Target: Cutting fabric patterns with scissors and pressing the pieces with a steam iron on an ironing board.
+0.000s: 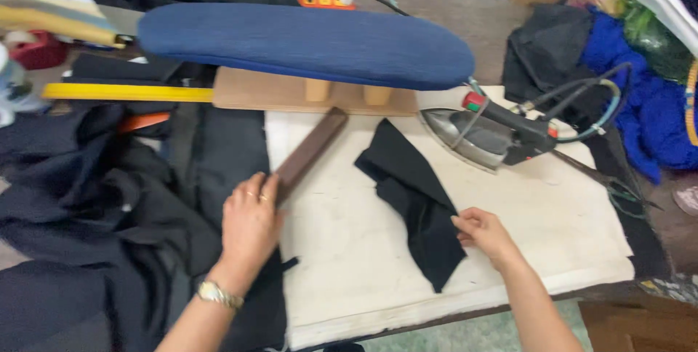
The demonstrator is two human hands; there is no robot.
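Observation:
My left hand [249, 222] rests on the near end of a dark brown wooden block [311, 150] that lies slanted at the left edge of the white pressing pad [509, 228]. It wears rings and a wristwatch. My right hand [486, 234] pinches the right edge of a small black fabric piece [414, 196] lying flat in the middle of the pad. A steam iron [483, 134] with a black handle rests on the pad's far right, beyond the fabric.
A blue padded sleeve board [305, 41] on a wooden base spans the back. Black garments [87, 206] are heaped on the left, beside a yellow ruler [127, 92]. Blue and black cloth [647, 97] is piled at the right. The iron's hoses [589, 101] loop rightward.

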